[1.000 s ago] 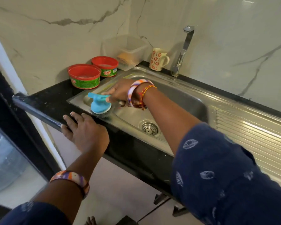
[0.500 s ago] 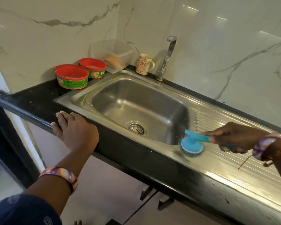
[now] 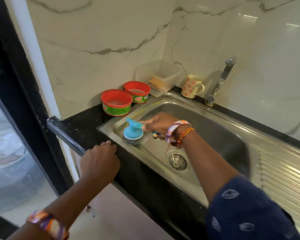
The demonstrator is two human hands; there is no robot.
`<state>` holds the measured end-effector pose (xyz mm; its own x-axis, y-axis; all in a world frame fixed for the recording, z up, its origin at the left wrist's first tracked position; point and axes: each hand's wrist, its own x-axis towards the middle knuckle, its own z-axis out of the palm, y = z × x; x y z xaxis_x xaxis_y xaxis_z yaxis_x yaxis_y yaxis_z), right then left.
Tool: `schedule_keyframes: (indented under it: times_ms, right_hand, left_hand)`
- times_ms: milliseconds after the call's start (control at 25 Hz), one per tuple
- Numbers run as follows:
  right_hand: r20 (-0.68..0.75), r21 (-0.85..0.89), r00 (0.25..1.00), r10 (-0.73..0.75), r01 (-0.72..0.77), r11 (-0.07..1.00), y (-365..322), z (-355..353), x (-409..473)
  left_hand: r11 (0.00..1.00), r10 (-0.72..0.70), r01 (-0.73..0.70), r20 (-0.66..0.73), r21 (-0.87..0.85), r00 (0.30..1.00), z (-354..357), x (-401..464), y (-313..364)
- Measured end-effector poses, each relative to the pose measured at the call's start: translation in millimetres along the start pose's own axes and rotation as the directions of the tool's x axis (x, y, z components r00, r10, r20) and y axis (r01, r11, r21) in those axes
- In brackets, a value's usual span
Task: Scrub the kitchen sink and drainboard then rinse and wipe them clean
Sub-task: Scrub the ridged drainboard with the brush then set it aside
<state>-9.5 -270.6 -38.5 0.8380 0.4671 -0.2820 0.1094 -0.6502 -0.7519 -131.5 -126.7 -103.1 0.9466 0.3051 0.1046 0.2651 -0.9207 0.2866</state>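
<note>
Blue-handled scrubber (image 3: 133, 133) presses on the steel sink (image 3: 215, 118) at its front-left rim, its handle gripped by the right hand (image 3: 158, 122). The left hand (image 3: 100, 161) curls over the black counter (image 3: 87, 122) edge.

— Any writing to read here?
— "EXO", white on red, on the rear red-rimmed green tub (image 3: 138, 94) at centre frame. The nearer tub's (image 3: 116, 105) label is too blurred to read.
</note>
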Motion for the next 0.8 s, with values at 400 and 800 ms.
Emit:
schedule_keyframes:
  times_ms: [400,800]
  right_hand:
    - [-0.391,-0.015,0.913,0.118,-0.134,0.991,15,-23,94]
    - [-0.53,0.205,0.848,0.02,0.105,0.973,-35,-42,157]
  left_hand:
    - [0.941,0.277,-0.331,0.712,-0.066,0.645,-62,118,-12]
    - [0.861,0.494,-0.509,0.254,-0.008,0.832,-39,246,7]
